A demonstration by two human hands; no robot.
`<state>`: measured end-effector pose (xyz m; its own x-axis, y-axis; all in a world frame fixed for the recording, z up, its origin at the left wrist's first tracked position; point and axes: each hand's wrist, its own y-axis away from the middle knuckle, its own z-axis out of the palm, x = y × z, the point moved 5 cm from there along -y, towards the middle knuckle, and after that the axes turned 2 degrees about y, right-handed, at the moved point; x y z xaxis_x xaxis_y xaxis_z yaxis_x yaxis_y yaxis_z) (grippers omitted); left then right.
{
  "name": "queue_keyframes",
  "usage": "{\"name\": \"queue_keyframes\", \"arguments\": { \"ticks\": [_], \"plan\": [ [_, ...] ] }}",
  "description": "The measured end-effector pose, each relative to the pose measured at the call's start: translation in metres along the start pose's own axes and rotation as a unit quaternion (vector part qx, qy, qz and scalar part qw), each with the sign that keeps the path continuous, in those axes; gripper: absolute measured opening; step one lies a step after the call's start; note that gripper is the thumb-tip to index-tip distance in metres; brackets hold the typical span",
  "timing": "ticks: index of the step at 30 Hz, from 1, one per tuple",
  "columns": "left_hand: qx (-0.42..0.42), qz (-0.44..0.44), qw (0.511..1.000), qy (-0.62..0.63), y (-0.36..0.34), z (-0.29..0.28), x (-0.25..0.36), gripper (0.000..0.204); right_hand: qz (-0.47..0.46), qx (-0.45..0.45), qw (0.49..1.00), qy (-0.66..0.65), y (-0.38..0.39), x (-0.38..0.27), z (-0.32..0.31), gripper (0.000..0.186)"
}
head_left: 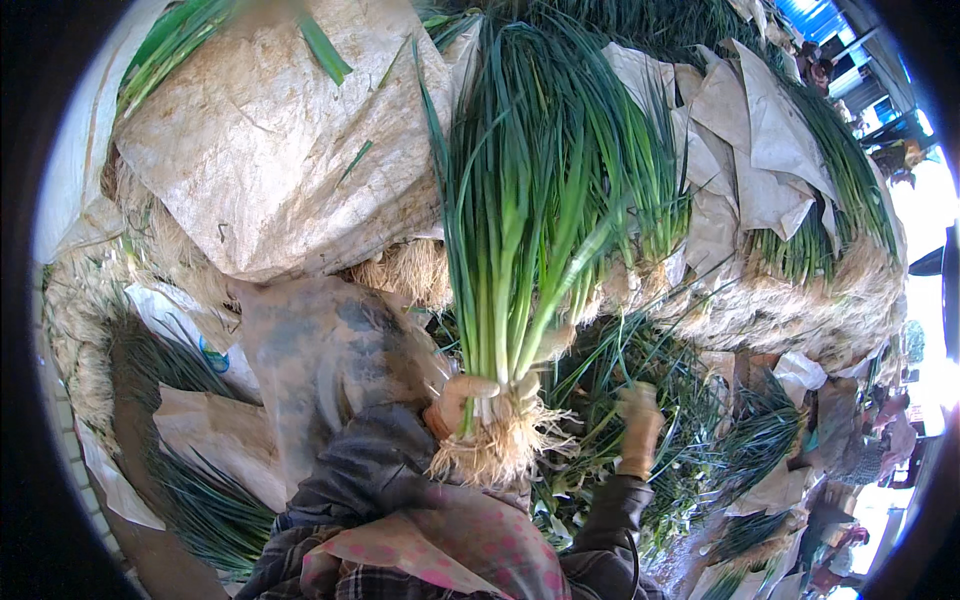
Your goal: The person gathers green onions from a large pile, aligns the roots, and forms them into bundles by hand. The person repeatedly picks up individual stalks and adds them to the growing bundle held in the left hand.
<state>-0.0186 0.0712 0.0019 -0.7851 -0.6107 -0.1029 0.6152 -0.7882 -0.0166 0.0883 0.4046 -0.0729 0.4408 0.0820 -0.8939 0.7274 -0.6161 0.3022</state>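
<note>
Dark jacket sleeves are seen nearest the lens. Behind them, stacked sacks of green onions are piled high. A bunch of green onions is held upright, clenched just above its roots by the left hand. Loose stalks are grasped by the right hand; bunching appears underway, and adding them seems called for.

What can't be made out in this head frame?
- Left hand: palm hidden behind the scallion bunch it grips; roots cover the wrist.
- Right hand: motion-blurred among the loose scallions; whether it holds anything is unclear.
- Stacked bundles: mostly hidden under white sacks.
- Upper right corner: people too small, overexposed, bent by the fisheye rim.
</note>
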Motion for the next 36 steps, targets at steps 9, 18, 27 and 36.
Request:
{"name": "queue_keyframes", "arguments": {
  "ticks": [9,18,27,36],
  "plan": [
    [0.131,0.015,0.987,-0.090,0.004,-0.025,0.006,0.052,-0.087,-0.167,0.971,0.147,-0.035,-0.105,0.169,0.022],
    [0.177,0.038,0.976,-0.120,-0.004,-0.033,0.003,0.045,-0.549,-0.138,0.693,0.447,0.099,-0.171,0.160,0.016],
    [0.182,0.023,0.971,-0.151,-0.005,-0.020,0.003,0.045,-0.352,-0.015,0.750,0.560,-0.043,-0.170,0.169,0.040],
    [0.187,0.043,0.961,-0.197,0.001,-0.015,0.009,0.045,-0.236,0.116,0.912,0.316,-0.141,-0.163,0.052,0.022]
  ]
}}
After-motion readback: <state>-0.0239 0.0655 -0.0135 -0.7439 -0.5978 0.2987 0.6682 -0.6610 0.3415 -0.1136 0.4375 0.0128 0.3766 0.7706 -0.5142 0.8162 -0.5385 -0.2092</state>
